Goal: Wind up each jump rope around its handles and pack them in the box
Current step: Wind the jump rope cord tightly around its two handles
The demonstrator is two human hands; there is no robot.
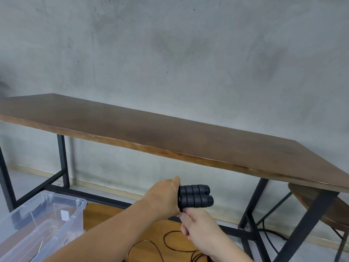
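Note:
Two black ribbed jump-rope handles (196,195) lie side by side, pointing right, in front of the table's lower frame. My left hand (164,197) grips their left ends. Just below them, my right hand (196,226) pinches the thin black rope close to the handles. The rest of the rope (170,244) trails down in loose loops over a wooden surface below. A clear plastic box (43,220) stands open at the lower left; what lies inside is hard to make out.
A long brown wooden table (170,137) on a black metal frame (63,161) stands against a grey concrete wall. A round wooden stool (317,205) sits under its right end. A black cable runs along the floor at right.

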